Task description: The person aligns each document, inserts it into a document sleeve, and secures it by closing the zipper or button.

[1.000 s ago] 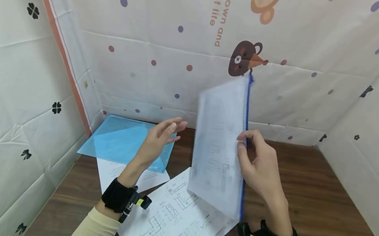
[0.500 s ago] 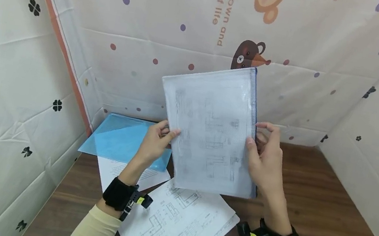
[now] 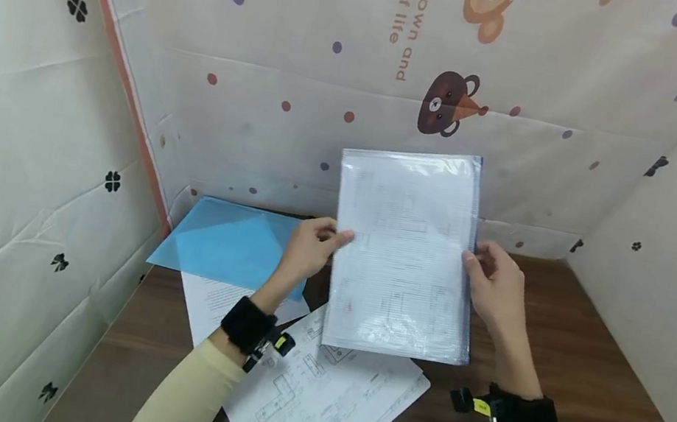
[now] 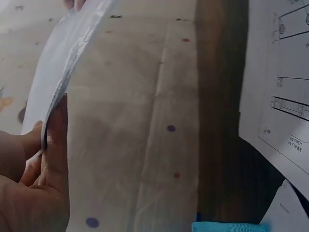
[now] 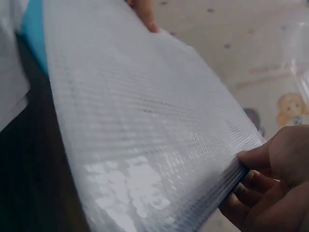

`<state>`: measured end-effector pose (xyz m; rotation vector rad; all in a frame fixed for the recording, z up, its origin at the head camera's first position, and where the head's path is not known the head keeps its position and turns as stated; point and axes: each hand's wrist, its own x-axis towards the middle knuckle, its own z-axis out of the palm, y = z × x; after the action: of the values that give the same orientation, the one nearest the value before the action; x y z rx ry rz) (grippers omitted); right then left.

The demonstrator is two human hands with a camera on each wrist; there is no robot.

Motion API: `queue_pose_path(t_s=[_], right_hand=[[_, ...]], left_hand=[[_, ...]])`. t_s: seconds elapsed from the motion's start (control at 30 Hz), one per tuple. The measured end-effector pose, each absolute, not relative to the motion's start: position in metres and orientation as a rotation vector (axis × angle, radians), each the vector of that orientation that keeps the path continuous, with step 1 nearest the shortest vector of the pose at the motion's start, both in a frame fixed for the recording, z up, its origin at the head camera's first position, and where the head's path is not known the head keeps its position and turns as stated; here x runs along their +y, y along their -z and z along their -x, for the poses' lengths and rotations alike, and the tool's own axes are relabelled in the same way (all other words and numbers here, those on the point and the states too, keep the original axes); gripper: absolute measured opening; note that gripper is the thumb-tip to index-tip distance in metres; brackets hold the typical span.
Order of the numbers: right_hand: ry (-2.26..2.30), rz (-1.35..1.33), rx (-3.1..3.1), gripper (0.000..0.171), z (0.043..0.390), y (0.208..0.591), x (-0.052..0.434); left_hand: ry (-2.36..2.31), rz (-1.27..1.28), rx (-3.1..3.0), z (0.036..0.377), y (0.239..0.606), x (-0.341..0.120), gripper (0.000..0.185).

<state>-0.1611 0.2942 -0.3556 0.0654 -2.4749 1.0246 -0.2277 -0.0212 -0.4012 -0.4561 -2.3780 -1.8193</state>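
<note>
The mesh document pouch [image 3: 403,259] has swung from slanted to nearly upright, left grip [image 3: 308,249] and right grip [image 3: 500,289] pinching opposite edges, so it looks steadied.

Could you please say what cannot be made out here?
Head: print in the clear folder, blurred by its cover.
Head: far part of the drawing sheets, behind that folder.
Head: far part of the text sheet, covered by the blue folder.
Left wrist: blue folder, cut off by bottom edge.
</note>
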Motion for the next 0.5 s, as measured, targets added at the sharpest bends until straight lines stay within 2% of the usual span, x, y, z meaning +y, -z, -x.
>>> queue_pose_path(t_s=[0.23, 0.5], right_hand=[[-0.909, 0.113, -2.700, 0.033, 0.169, 0.390, 0.353], [-0.756, 0.173, -3.006, 0.040, 0.186, 0.426, 0.397]], left_hand=[[1.586, 0.496, -2.766, 0.248, 0.402, 0.047, 0.031], [1.663, 0.431, -3.084, 0.252, 0.426, 0.101, 0.017]])
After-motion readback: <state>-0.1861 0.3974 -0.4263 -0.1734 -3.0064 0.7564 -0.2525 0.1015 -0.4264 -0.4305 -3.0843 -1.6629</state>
